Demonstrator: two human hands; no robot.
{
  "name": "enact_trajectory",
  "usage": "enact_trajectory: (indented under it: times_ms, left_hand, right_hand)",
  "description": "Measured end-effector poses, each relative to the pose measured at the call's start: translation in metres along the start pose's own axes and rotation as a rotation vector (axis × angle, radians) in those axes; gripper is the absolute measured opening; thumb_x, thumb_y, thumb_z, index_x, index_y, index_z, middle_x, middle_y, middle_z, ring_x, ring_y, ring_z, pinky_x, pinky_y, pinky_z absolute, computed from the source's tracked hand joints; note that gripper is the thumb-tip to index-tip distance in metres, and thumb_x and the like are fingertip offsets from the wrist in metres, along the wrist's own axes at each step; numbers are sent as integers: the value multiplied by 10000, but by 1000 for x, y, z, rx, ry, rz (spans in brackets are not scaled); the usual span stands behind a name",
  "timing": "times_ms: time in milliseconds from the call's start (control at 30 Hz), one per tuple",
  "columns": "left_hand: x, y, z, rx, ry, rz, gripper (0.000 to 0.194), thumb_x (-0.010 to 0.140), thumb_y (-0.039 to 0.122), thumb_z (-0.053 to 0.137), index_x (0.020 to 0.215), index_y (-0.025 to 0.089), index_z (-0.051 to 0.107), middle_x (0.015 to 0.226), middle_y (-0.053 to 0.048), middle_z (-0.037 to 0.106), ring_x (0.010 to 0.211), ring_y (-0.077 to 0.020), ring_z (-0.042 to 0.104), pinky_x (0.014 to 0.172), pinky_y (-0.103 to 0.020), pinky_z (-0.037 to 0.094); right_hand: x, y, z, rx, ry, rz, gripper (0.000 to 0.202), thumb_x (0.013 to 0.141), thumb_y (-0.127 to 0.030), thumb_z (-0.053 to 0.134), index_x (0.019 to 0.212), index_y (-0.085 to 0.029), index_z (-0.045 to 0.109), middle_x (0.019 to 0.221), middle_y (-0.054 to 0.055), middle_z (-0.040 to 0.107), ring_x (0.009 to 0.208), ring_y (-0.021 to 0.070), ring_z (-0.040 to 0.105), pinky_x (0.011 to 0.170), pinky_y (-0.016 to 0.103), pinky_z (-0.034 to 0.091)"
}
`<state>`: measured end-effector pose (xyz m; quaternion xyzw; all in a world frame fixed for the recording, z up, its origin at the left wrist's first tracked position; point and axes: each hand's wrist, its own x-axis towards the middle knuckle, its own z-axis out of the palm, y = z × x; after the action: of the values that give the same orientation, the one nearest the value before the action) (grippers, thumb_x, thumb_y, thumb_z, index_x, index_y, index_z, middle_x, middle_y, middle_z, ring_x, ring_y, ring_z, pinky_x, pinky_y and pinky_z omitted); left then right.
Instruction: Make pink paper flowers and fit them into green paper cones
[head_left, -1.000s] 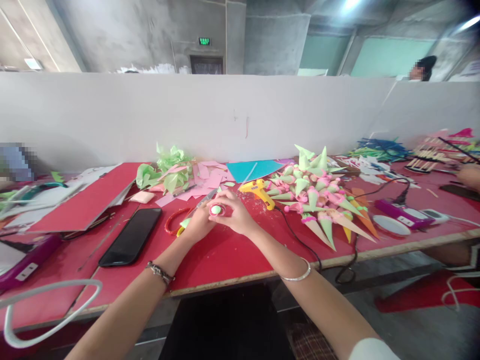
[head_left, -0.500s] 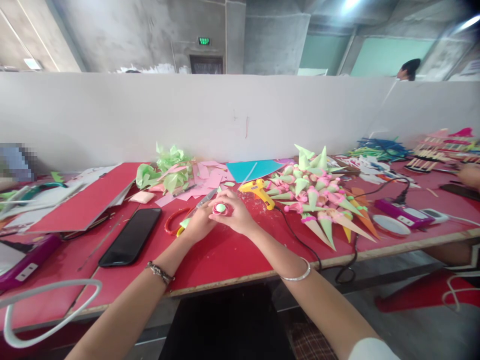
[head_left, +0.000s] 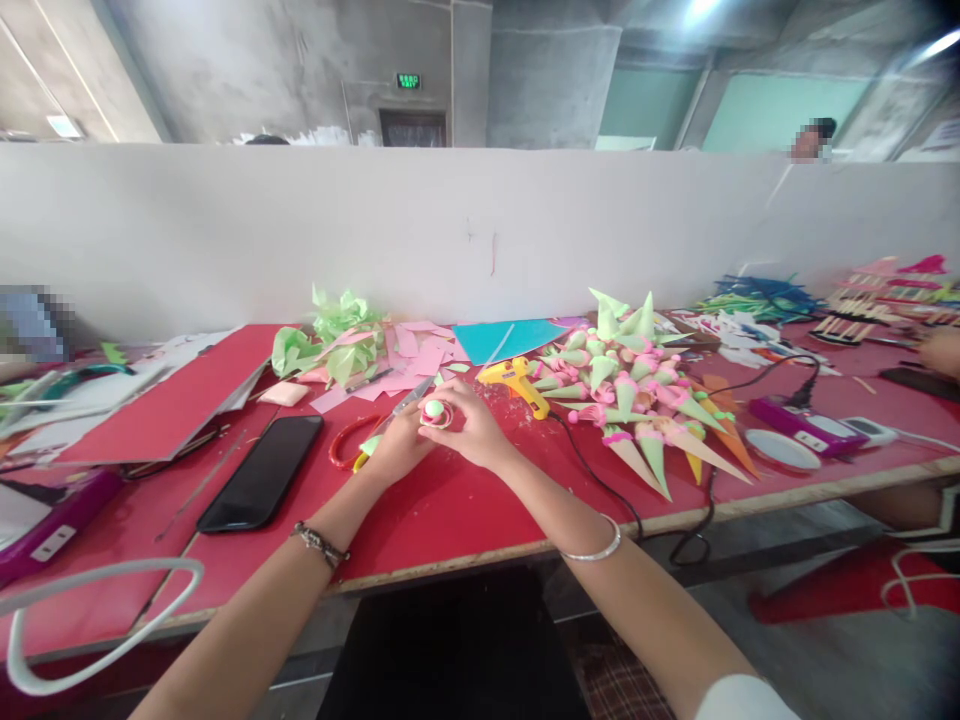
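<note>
Between my two hands is a small pink paper craft piece [head_left: 445, 414] with a pale green ball [head_left: 434, 408] on top, seen almost end-on. My left hand [head_left: 401, 440] closes around its left side. From the right, the thumb and fingers of my right hand [head_left: 478, 428] curl around it. The lower part of the piece is hidden by the hands. Scissors with red and yellow handles [head_left: 346, 442] lie just left of my left hand. Right of my hands lies a yellow glue gun [head_left: 517, 382], beside a heap of green and pink paper cones [head_left: 622, 375].
A black phone [head_left: 261, 473] and red board [head_left: 176, 395] lie on the left. Behind my hands are pink paper scraps [head_left: 409, 360], crumpled green paper [head_left: 341, 330] and a blue-green sheet [head_left: 499, 342]. Purple power strips [head_left: 806, 428] sit on both sides; the glue gun's cord [head_left: 581, 450] crosses the table edge.
The pink piece has tipped slightly in my hands, and its green ball has shifted a little left and up. Both arms stay almost in place.
</note>
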<state>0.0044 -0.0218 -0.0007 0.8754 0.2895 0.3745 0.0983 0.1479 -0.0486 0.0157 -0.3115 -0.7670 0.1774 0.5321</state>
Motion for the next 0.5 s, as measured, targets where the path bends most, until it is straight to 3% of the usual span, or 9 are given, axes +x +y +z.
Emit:
enact_trajectory:
  times_ms: [200,367,500]
  left_hand:
    - [-1,-2,0,-25,-48,19,152,731,62,423,790,145,536,832,-36,582,738,-141,541,717,-284,466]
    - [-1,-3,1,-24,-69,-21,132,726,63,433,649,145,502,681,-5,551,696,-133,528,685,-261,461]
    - [-1,-3,2,-22,-66,-18,114,732,80,438,679,148,513,732,-18,577,721,-138,541,679,-262,460]
  right_hand:
    - [-1,0,-1,25,-18,-21,383,672,-271,657,1029,-254,518,932,24,507,912,171,498,836,334,403]
    - [-1,0,-1,37,-29,-1,171,683,-287,646,823,-218,577,866,16,491,872,161,506,805,315,415]
    - [0,-1,-1,68,-4,25,174,684,-304,639,808,-211,561,855,16,494,858,160,513,789,310,423]
